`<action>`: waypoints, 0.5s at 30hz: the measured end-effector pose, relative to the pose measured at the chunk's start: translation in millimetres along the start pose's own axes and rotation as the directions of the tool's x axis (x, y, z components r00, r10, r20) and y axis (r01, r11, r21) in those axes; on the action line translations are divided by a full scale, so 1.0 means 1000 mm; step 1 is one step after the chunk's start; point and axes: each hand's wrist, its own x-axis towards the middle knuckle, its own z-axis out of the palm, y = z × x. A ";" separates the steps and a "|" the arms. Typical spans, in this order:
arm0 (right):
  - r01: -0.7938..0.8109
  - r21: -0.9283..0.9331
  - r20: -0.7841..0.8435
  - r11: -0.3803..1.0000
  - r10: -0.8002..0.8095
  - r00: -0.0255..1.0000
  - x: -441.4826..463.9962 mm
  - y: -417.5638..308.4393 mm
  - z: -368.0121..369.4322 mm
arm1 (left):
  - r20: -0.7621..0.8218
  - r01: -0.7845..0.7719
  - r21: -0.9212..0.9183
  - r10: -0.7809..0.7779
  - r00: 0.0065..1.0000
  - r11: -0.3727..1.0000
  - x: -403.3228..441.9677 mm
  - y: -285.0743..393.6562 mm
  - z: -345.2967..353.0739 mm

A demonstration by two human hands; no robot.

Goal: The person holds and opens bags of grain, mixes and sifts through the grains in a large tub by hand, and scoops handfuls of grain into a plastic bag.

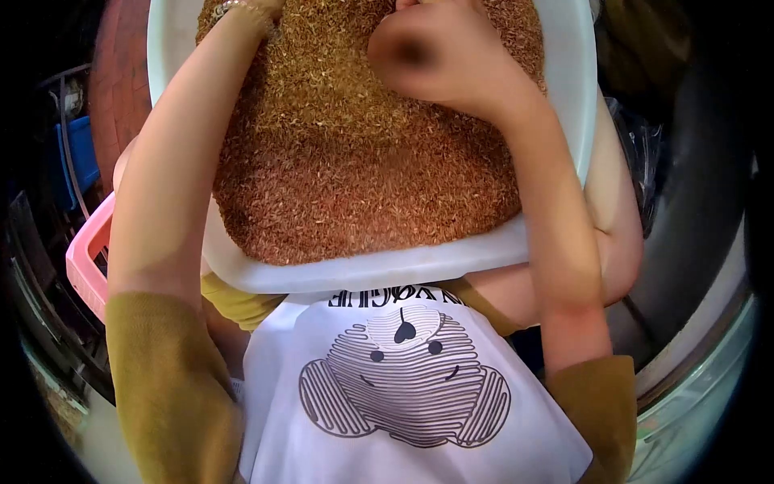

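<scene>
A white plastic tray (387,273) rests across my lap, filled with a thick layer of small, dry, reddish-brown, grain-like pieces (363,194). My left hand (256,11), with a bracelet at the wrist, is low over the pieces at the top left; the view's top edge cuts off its fingers. Over the upper right of the layer is my right hand (439,56), with its fingers curled together near the top edge. What it pinches, if anything, is hidden. A dark blurred patch shows on the back of this hand.
At the left is a pink plastic frame (87,250), with a blue object (79,157) beyond it. Reddish flooring (129,73) shows at the upper left. A clear plastic bag (637,153) lies right of the tray. My white printed shirt (403,387) is close below the tray.
</scene>
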 end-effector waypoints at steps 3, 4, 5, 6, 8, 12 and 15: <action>-0.107 -0.090 0.020 0.990 0.109 0.994 -0.028 -0.013 0.016 | 0.058 -0.082 0.072 0.078 0.995 0.994 0.004 -0.006 -0.005; -0.147 -0.107 0.033 0.983 0.151 0.988 -0.034 -0.014 0.020 | 0.035 -0.118 0.133 0.115 0.993 0.984 0.006 -0.014 -0.007; -0.111 -0.140 -0.033 0.984 0.107 0.994 -0.038 -0.013 0.021 | 0.015 -0.152 0.192 0.152 0.988 0.969 0.008 -0.022 -0.007; -0.134 -0.134 -0.007 0.982 0.135 0.991 -0.036 -0.013 0.020 | -0.006 -0.182 0.253 0.189 0.982 0.950 0.010 -0.031 -0.010; -0.187 -0.118 0.056 0.975 0.194 0.979 -0.031 -0.018 0.012 | -0.023 -0.122 0.150 0.126 0.992 0.981 0.008 -0.023 -0.007; -0.258 -0.099 0.106 0.961 0.268 0.958 -0.025 -0.021 0.002 | -0.059 -0.098 0.158 0.109 0.992 0.983 0.008 -0.030 -0.006; -0.237 -0.053 -0.017 0.970 0.236 0.972 -0.043 -0.012 0.022 | -0.061 -0.089 0.195 0.102 0.993 0.977 0.007 -0.025 -0.004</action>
